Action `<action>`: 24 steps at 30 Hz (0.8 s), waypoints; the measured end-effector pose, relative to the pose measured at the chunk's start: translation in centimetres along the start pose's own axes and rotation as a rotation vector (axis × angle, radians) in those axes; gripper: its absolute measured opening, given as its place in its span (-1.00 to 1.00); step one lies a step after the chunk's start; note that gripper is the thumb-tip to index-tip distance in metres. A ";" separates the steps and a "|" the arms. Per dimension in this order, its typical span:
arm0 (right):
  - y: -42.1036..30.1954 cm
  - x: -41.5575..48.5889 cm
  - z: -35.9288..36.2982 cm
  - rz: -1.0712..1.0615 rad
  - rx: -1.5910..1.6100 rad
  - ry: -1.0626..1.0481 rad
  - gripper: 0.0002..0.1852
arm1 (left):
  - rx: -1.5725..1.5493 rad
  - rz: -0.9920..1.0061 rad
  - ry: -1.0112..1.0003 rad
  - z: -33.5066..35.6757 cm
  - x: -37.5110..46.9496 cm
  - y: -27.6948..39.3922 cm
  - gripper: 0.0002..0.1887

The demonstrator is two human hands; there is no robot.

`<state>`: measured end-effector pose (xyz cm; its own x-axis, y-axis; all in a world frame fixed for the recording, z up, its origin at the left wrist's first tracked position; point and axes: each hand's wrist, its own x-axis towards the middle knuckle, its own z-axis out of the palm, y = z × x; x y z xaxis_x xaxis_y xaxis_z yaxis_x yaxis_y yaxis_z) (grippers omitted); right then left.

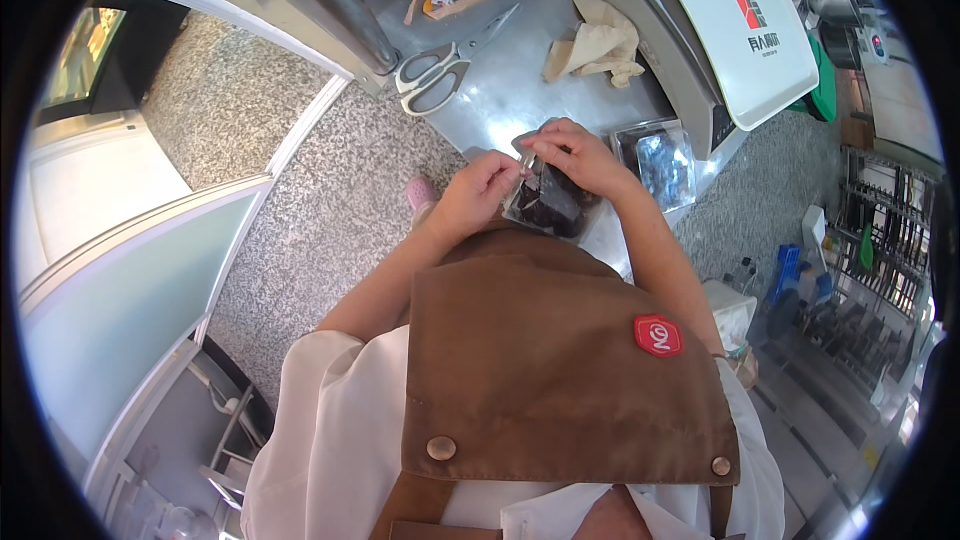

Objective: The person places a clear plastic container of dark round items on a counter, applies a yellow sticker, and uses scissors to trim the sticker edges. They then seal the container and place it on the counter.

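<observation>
A clear plastic package (pixel 559 202) with dark contents lies at the near edge of the steel table, right against the apron. My left hand (pixel 478 191) pinches the package's far left corner between thumb and fingers. Bent over the same corner, my right hand (pixel 576 154) grips the plastic there, and its fingers hide part of the edge. The fingertips of both hands almost meet. Just right of my right hand lies a second clear package (pixel 660 163), also dark inside and shiny with reflections.
Scissors (pixel 442 71) with white-and-grey handles lie on the steel table (pixel 517 52), left of a crumpled brown paper (pixel 600 45). Paper strips (pixel 446 4) lie farther back. A white tray (pixel 739 30) rests on a grey appliance (pixel 667 60). A metal post (pixel 330 0) stands at left.
</observation>
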<state>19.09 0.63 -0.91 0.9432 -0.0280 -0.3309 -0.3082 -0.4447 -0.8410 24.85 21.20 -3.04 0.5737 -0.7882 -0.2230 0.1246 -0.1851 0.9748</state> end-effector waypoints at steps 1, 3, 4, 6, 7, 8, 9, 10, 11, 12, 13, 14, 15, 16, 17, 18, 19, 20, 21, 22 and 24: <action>0.1 0.0 0.0 -0.003 0.000 0.001 -0.73 | 0.052 0.017 0.013 0.1 0.1 0.1 -0.86; -0.1 0.0 0.0 0.005 0.002 -0.010 -0.73 | 0.053 0.007 0.006 0.2 0.0 0.6 -0.85; -0.2 0.0 -0.1 0.007 0.002 -0.014 -0.73 | 0.003 -0.020 -0.013 0.1 -0.1 0.9 -0.84; 0.0 0.1 -0.2 0.037 0.006 0.004 -0.73 | -0.019 -0.055 0.000 0.0 -0.4 1.2 -0.81; 0.0 0.1 -0.3 0.050 0.006 0.016 -0.72 | 0.011 -0.062 0.034 -0.1 -0.6 1.1 -0.80; -0.1 0.2 -0.5 0.073 0.012 0.038 -0.72 | 0.040 -0.068 0.067 -0.3 -0.6 0.9 -0.79; -0.3 0.3 -0.6 0.094 0.018 0.061 -0.72 | 0.023 -0.074 0.091 -0.5 -0.5 0.6 -0.78; -0.4 0.3 -0.8 0.114 0.025 0.084 -0.72 | 0.006 -0.079 0.114 -0.8 -0.4 0.2 -0.78; -0.2 0.4 -0.8 0.159 0.041 0.091 -0.69 | -0.012 -0.084 0.136 -1.0 -0.3 0.0 -0.78; 0.0 0.6 -1.0 0.204 0.058 0.099 -0.67 | -0.044 -0.150 0.146 -1.3 -0.2 0.8 -0.79; 0.1 0.6 -1.2 0.248 0.076 0.108 -0.65 | -0.076 -0.215 0.156 -1.7 -0.1 1.9 -0.81; 0.2 0.4 -1.5 0.254 0.146 0.134 -0.62 | -0.108 -0.281 0.164 -1.9 0.0 2.7 -0.82; -0.2 0.2 -1.7 0.256 0.215 0.154 -0.60 | -0.115 -0.260 0.211 -1.9 0.1 2.8 -0.83; -0.7 0.0 -1.8 0.258 0.285 0.175 -0.57 | -0.121 -0.239 0.257 -1.8 0.1 2.9 -0.83; -1.1 -0.4 -2.1 0.270 0.268 0.188 -0.55 | -0.128 -0.217 0.301 -1.7 0.2 2.8 -0.84; -1.2 -1.0 -2.5 0.286 0.252 0.201 -0.54 | -0.106 -0.195 0.314 -1.6 0.1 2.6 -0.85; -1.3 -1.5 -2.7 0.302 0.236 0.214 -0.52 | -0.084 -0.173 0.327 -1.5 0.0 2.3 -0.85; -1.4 -2.1 -2.7 0.265 0.186 0.237 -0.54 | -0.062 -0.151 0.339 -1.3 -0.1 1.9 -0.86; -1.4 -2.9 -2.7 0.231 0.135 0.261 -0.56 | -0.020 -0.160 0.320 -1.2 -0.2 1.4 -0.84; -1.6 -3.4 -2.7 0.197 0.084 0.284 -0.58 | 0.021 -0.168 0.301 -1.2 -0.2 1.0 -0.80; -2.3 -4.2 -2.5 0.195 0.080 0.230 -0.60 | 0.052 -0.142 0.252 -0.7 -0.5 0.8 -0.69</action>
<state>16.17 -0.47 3.49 0.8659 -0.3115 -0.3913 -0.4860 -0.3391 -0.8055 25.27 21.84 -2.15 0.7375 -0.5826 -0.3416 0.1801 -0.3179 0.9309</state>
